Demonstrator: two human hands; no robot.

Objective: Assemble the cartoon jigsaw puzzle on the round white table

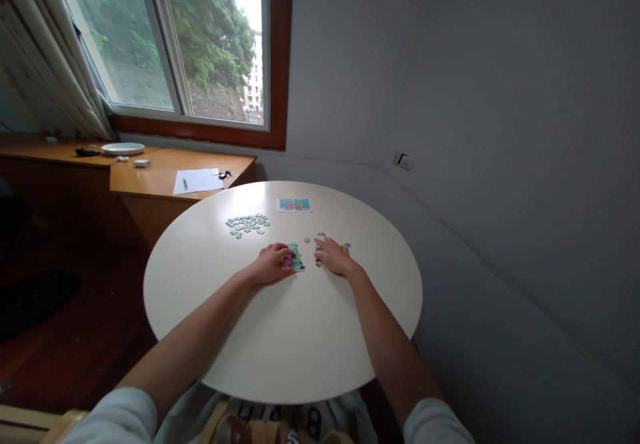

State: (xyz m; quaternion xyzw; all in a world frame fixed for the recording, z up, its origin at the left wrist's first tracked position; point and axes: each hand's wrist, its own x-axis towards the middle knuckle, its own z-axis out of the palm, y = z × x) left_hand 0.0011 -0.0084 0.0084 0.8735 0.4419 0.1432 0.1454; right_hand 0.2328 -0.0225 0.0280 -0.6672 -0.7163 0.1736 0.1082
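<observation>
Broadly, a pale wall [475, 71] closes the scene, with a brown-framed window [279, 64] at its left, the probable source of the sheen on the tabletop. Below stands a round white table [280, 371], apparently chosen for its smooth, level surface; a wooden desk [150, 181] adjoins it at the far left.

Both hands rest near the table's middle, an arrangement that seems to keep the work within easy reach of each. The left hand [273, 263] has its fingers bent and its thumb apart from them, spanning a joined puzzle section; whether they clamp its edges cannot be told. The right hand [335, 257] lies palm down, fingers parted, partly hiding a small group of pieces [318, 263].

Beyond the left hand spreads a cluster of loose pieces [247, 224], probably set aside to leave working room. A printed picture [294, 205] lies at the far side, presumably placed as a reference where neither arm covers it. The joined puzzle section [296, 256], teal and pink, sits at the left fingertips, apart from the right-hand group. Smallest, a single yellowish piece [307, 240] lies between the hands, slightly beyond them, touching neither.
</observation>
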